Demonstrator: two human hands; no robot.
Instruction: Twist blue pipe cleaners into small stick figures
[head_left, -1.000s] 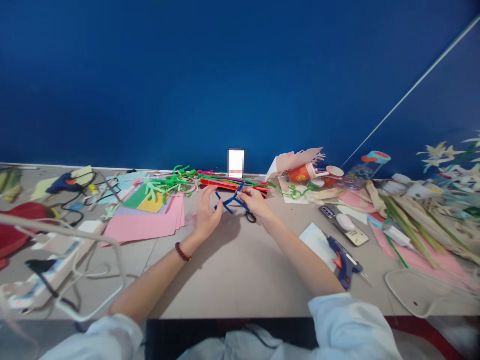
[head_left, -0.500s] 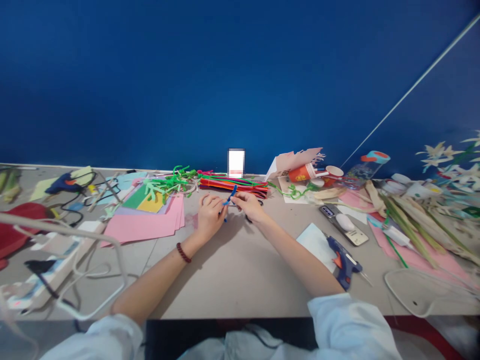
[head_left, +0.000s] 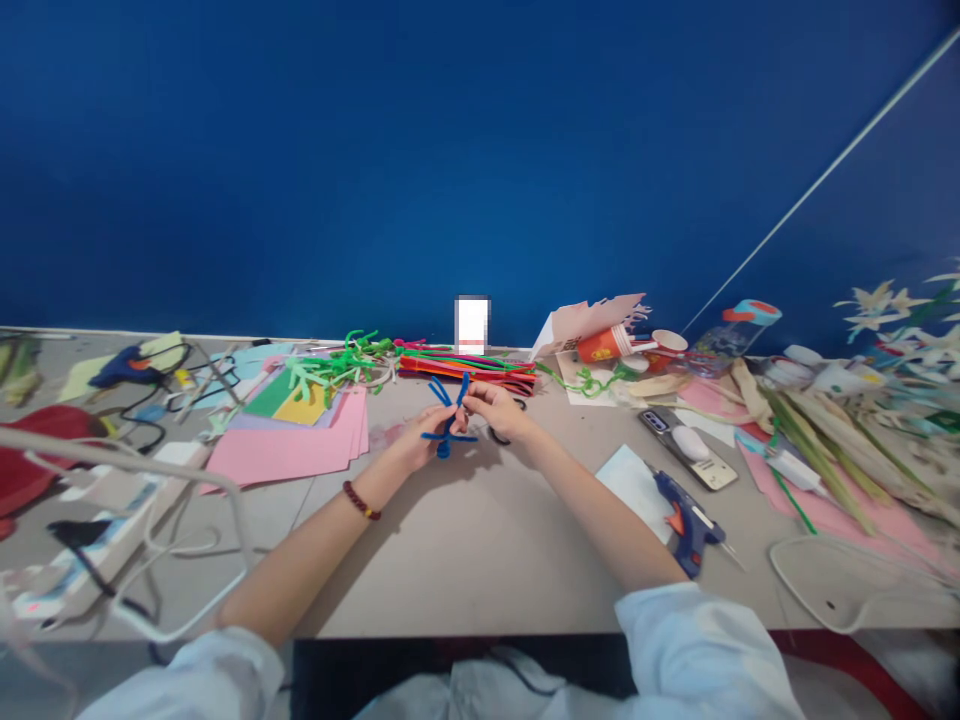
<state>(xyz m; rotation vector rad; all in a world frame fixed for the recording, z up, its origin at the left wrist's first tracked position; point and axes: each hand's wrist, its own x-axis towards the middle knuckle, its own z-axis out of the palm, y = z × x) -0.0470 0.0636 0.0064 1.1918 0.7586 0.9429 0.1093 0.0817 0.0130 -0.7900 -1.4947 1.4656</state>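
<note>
A twisted blue pipe cleaner piece with several short arms is held just above the grey table, in the middle of the view. My left hand, with a dark red bead bracelet at the wrist, pinches it from the left. My right hand pinches its upper end from the right. The two hands nearly touch. Black scissors handles lie on the table under my right hand, mostly hidden.
A bundle of coloured pipe cleaners lies behind the hands. Pink and coloured paper sheets lie to the left. A blue glue gun and white sheet lie to the right. A phone, paper cups and paper flowers crowd the right side.
The blue pipe cleaner piece, spread wide a second ago, was bunched between the hands and now shows its arms again. My left hand turned and dropped slightly.
</note>
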